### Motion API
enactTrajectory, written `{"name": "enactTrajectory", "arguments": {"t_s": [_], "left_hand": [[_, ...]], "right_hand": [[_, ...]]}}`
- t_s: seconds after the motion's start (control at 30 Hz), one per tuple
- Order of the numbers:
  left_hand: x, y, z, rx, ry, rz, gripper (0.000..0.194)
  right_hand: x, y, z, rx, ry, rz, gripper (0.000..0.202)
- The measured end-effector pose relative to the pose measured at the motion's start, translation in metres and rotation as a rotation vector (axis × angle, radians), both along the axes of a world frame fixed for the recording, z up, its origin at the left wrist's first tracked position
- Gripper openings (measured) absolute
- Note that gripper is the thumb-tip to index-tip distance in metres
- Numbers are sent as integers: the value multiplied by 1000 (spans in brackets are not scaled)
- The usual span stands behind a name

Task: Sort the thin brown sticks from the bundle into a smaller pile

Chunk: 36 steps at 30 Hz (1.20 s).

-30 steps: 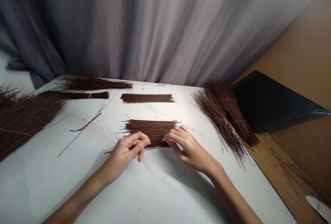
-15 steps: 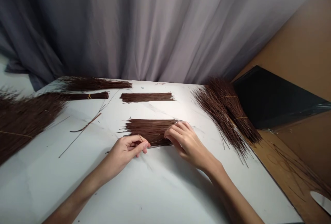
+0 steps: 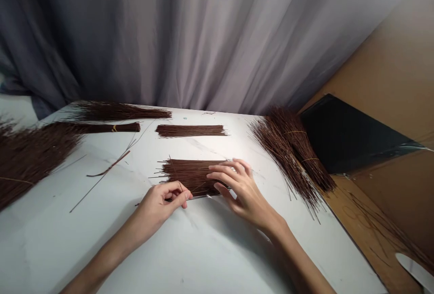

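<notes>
A flat layer of thin dark-brown twigs (image 3: 190,169) lies crosswise on the white table. At its near left edge my left hand (image 3: 171,196) pinches a thin twig (image 3: 170,163), which slants up from the fingers across the layer's left end. Over the right end is my right hand (image 3: 237,183), its fingers spread and nothing visible between them. It hides that end of the layer, and I cannot tell whether its fingertips touch the twigs. Behind lies a smaller, trimmed twig bundle (image 3: 191,130).
Loose twigs (image 3: 101,174) and a tied bundle (image 3: 125,127) lie left on the white table (image 3: 203,258). A big twig heap (image 3: 30,163) fills the far left. Tied bundles (image 3: 294,149) lie right, by a black sheet (image 3: 352,135). A grey curtain (image 3: 190,36) hangs behind.
My right hand has opened, its fingers spreading over the layer's right end. The twig in my left hand now rises across the layer's left end. The view has shifted slightly.
</notes>
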<state>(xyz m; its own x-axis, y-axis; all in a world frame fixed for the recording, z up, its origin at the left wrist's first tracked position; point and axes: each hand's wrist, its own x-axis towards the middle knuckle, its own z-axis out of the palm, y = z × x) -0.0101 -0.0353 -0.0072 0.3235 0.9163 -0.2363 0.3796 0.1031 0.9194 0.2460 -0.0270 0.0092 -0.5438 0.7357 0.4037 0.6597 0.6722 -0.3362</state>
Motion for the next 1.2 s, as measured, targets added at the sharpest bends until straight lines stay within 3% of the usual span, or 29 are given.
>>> {"name": "enactTrajectory", "arguments": {"t_s": [0.17,0.37,0.5,1.0,1.2], "left_hand": [[2,-3,-5,23,-33,-74,27],[6,-3,-1,1,11,-88,32],[6,-3,0,-41,-17,-100,30],[7,-5,-6,10,76,-64,32],[6,-5,-6,17,94,-81,33]], "right_hand": [[-27,-6,-4,276,-64,-44,56],[-34,-6,-9,463,-209,-68,32],[-23,-2,-13,376,-197,-50,23],[-18,-1,-17,109,-105,-17,21],[1,6,-5,-17,2,-20,25]]}}
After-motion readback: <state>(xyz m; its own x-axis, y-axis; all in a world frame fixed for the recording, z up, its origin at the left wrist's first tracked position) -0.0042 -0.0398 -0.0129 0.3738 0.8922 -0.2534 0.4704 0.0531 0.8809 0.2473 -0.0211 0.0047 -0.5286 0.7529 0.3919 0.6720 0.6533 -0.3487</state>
